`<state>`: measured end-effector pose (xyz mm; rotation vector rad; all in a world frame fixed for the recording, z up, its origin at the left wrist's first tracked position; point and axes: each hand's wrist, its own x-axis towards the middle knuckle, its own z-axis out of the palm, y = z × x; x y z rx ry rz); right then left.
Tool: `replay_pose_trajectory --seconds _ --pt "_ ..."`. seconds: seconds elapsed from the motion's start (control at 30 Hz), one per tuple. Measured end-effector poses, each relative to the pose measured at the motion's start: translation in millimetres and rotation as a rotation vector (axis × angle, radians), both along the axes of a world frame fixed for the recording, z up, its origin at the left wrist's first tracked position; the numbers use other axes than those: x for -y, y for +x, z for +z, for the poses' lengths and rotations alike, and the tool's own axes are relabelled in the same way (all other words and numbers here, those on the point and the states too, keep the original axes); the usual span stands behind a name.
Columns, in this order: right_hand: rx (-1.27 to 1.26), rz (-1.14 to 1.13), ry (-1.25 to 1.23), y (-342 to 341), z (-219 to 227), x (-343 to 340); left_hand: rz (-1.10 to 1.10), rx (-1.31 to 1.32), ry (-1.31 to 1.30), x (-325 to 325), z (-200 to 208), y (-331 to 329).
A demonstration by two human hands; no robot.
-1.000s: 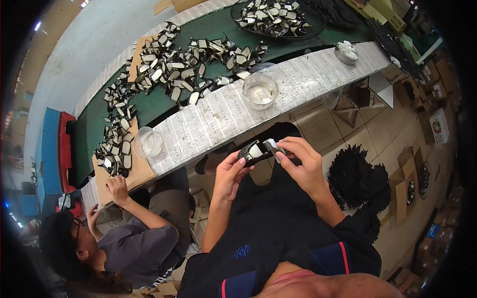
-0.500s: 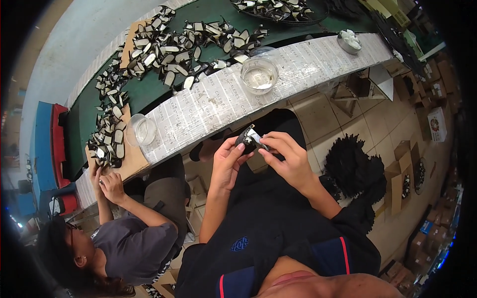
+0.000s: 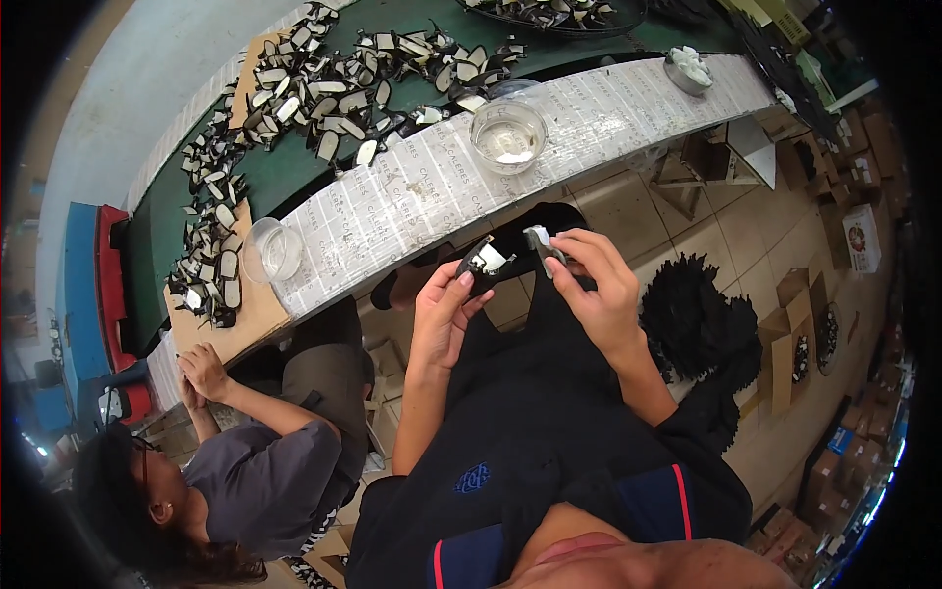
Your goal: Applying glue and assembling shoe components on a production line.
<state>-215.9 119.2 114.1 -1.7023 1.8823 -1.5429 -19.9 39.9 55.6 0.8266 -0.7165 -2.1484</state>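
Piece (image 3: pixel 479 263), pinched in left hand (image 3: pixel 440 316) off the near edge of worktop (image 3: pixel 613 118), seemingly slanting lengthwise up and rightward, lying left of, and just apart from, pale bit (image 3: pixel 539 239) pinched in right hand (image 3: pixel 597 293)

black and white held piece (image 3: pixel 488 259), green tabletop (image 3: pixel 275 177), printed white edging (image 3: pixel 608 110), black shirt (image 3: pixel 549 442)

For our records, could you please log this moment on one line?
left hand: holds black-white piece | right hand: holds grey-white piece | pieces: apart
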Motion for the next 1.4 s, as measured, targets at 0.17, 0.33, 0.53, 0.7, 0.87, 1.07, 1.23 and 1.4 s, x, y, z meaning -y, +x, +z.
replay_pose_trajectory --seconds 0.17,0.33,0.53,0.7,0.87,1.07,1.23,1.4 --pt "0.122 0.125 0.016 10 8 1 -0.005 0.028 -0.020 -1 4 0" --pt "0.025 0.209 0.004 15 4 1 -0.011 0.050 -0.058 -5 5 -2" --pt "0.049 0.230 0.022 20 -1 -1 -0.030 0.054 -0.080 -7 8 -2" --pt "0.337 0.208 0.102 19 6 -4 -0.024 0.053 -0.071 -5 5 -2" --pt "0.703 0.240 0.054 5 7 -9 0.001 0.103 -0.073 -1 -3 -3" --pt "0.764 0.159 0.013 -25 -11 -25 0.210 0.225 -0.207 34 -7 -6" --pt "0.818 0.026 0.018 -44 -26 -52 1.124 0.477 -1.032 144 116 -55" --pt "0.787 -0.088 -0.048 -51 -28 -70 1.339 0.618 -1.637 249 244 -134"
